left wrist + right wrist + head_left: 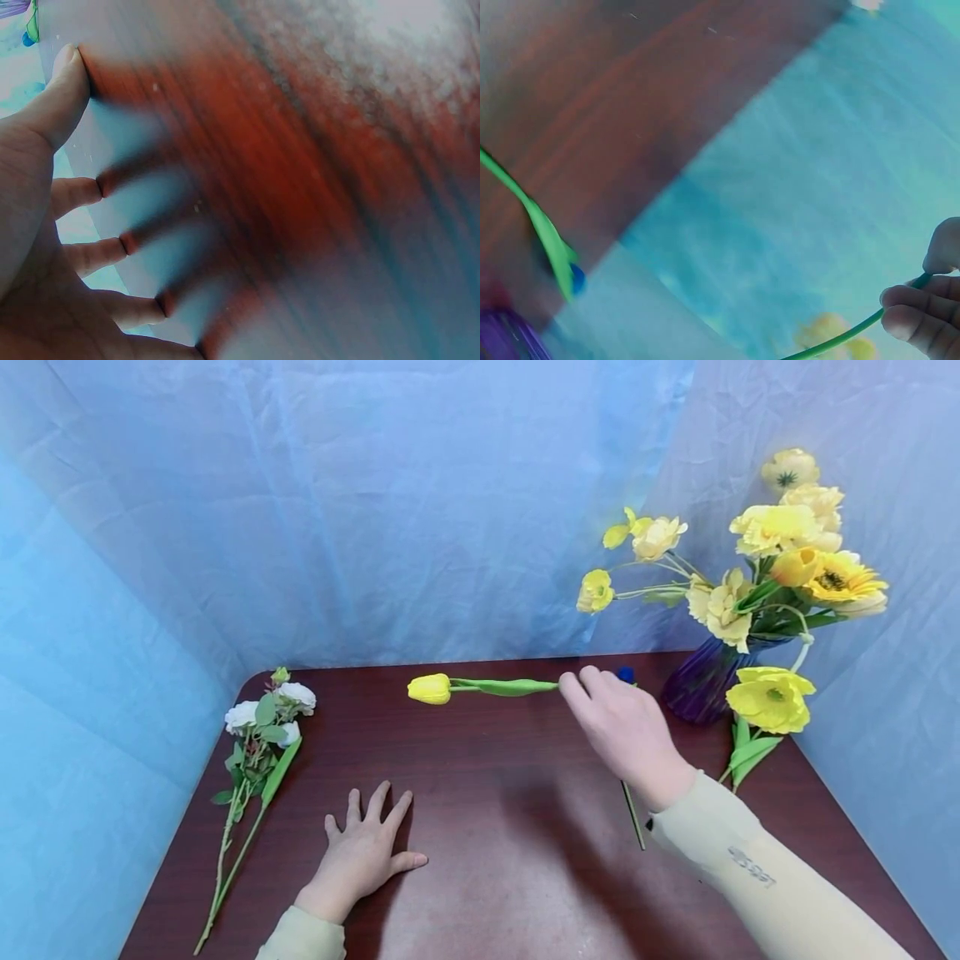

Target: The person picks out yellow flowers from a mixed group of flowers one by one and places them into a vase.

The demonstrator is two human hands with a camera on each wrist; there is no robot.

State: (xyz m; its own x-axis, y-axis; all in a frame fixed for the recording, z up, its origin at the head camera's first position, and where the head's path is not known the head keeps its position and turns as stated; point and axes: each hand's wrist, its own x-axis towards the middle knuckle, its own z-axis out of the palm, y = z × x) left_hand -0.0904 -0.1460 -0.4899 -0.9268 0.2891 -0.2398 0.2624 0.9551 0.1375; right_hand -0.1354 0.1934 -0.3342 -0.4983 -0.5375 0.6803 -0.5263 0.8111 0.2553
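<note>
My right hand [626,722] holds a yellow tulip [430,689] by its green stem above the far part of the table, with the bloom pointing left. In the right wrist view, thumb and fingers pinch that stem [840,337]; the bloom is out of that frame. Partly hidden beneath the right hand lies a blue flower [626,675], whose leaf [549,232] shows in the right wrist view. My left hand [363,847] rests on the dark red table [465,827] with fingers spread, holding nothing; its fingertips [112,187] touch the surface in the left wrist view.
A purple-blue glass vase [697,681] full of yellow flowers [780,531] stands at the back right. One large yellow bloom [771,700] hangs low beside it. White flowers [242,717] with long stems lie along the left side. Blue cloth [420,510] surrounds the table.
</note>
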